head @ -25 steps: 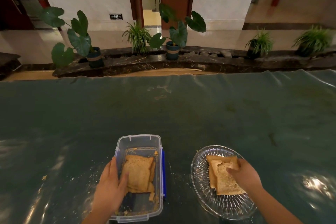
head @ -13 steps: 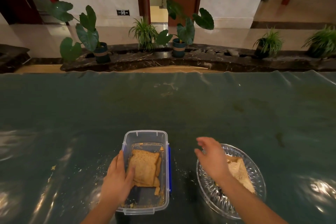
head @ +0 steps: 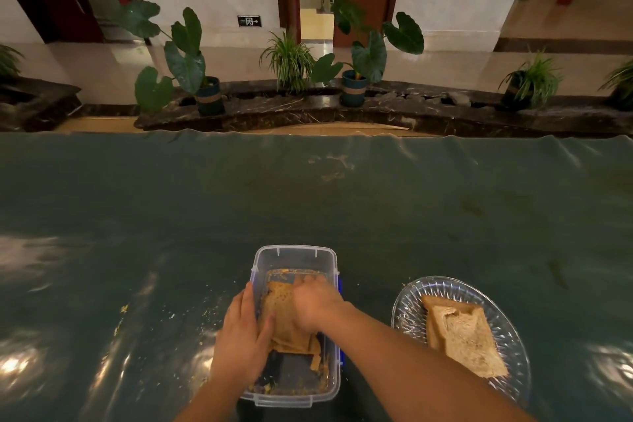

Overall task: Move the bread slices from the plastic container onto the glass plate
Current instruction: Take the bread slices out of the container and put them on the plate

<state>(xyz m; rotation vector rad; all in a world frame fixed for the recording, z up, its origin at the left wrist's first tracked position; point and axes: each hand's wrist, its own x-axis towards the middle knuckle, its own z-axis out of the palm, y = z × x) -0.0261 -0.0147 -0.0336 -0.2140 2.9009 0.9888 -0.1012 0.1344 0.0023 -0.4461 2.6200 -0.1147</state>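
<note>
Head view: right hand (head: 317, 305), off the glass plate (head: 407, 305) since a second ago, now reaches into the plastic container (head: 294, 255), fingers curled onto the next bread slice (head: 279, 315), grip unconfirmed; left hand (head: 241, 339) flat, steadying.

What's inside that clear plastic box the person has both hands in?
The clear plastic container holds a stack of brown bread slices and crumbs. The right hand covers part of the stack and the left hand presses its side, so the slice count is hidden.

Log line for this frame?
right hand: on bread slices in plastic container | left hand: steadies it | glass plate: bread
</note>
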